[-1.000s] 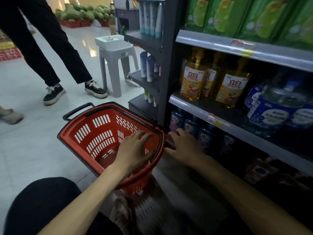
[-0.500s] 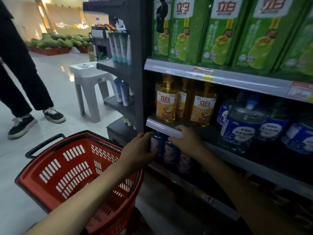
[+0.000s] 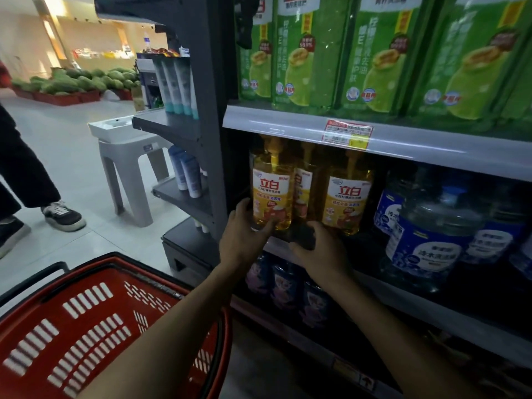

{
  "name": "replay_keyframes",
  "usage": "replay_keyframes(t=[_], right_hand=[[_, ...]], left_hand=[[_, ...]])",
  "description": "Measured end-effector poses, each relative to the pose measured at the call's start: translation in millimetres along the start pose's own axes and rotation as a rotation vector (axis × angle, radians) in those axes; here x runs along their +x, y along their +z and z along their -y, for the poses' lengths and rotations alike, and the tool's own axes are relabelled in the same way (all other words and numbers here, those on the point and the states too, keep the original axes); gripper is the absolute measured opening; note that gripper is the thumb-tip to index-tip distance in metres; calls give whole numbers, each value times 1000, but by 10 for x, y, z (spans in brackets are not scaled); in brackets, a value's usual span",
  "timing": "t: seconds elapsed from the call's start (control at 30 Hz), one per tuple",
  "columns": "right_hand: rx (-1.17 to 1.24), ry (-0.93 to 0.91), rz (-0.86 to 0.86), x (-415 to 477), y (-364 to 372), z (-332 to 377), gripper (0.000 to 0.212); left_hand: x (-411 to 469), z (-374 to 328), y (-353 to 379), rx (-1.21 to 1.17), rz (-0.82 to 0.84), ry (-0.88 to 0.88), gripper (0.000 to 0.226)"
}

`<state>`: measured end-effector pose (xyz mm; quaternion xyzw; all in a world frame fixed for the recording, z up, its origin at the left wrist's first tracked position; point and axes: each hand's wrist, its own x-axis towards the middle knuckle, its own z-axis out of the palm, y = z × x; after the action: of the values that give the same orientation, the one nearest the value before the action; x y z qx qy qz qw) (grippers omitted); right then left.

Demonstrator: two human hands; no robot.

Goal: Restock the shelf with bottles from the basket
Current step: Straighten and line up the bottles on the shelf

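Gripping yellow detergent bottle (image 3: 272, 194) low, at shelf (image 3: 431, 311) front, in curled left hand (image 3: 244, 240); cannot tell grip of right hand (image 3: 319, 251), just right of those fingers. Push straight back past fingertips, upright, label forward

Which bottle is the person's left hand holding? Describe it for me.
Look at the shelf below the green detergent packs. There, yellow pump bottles stand left of the blue jugs. It is the leftmost yellow bottle, its base gripped by the left hand.
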<state>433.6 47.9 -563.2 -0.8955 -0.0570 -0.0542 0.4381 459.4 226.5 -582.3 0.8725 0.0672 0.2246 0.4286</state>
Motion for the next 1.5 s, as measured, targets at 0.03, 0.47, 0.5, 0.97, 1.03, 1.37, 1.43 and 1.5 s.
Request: replay_keyframes(t=[0.03, 0.47, 0.5, 0.97, 1.03, 1.37, 1.43, 1.5], right_hand=[[-2, 2, -4, 40, 26, -26, 57], [7, 54, -37, 190, -26, -99, 54], [17, 61, -38, 183, -40, -88, 54], [21, -39, -22, -88, -229, 154, 60], [45, -80, -4, -140, -258, 163, 61], [104, -220, 140, -498, -262, 418, 96], [220, -175, 172, -601, -278, 511, 83], [313, -94, 201, -722, -289, 547, 78]], left_hand=[[85, -3, 39, -26, -20, -5, 88], [611, -284, 556, -3, -135, -119, 112], [629, -291, 551, -26, -128, -128, 106], [-13, -322, 16, -360, -135, -75, 87], [-121, -403, -104, -416, -139, -99, 86], [-734, -632, -638, -524, -64, -161, 95], [-913, -716, -735, -486, -41, -127, 94], [-1066, -775, -819, -428, -14, -86, 91]])
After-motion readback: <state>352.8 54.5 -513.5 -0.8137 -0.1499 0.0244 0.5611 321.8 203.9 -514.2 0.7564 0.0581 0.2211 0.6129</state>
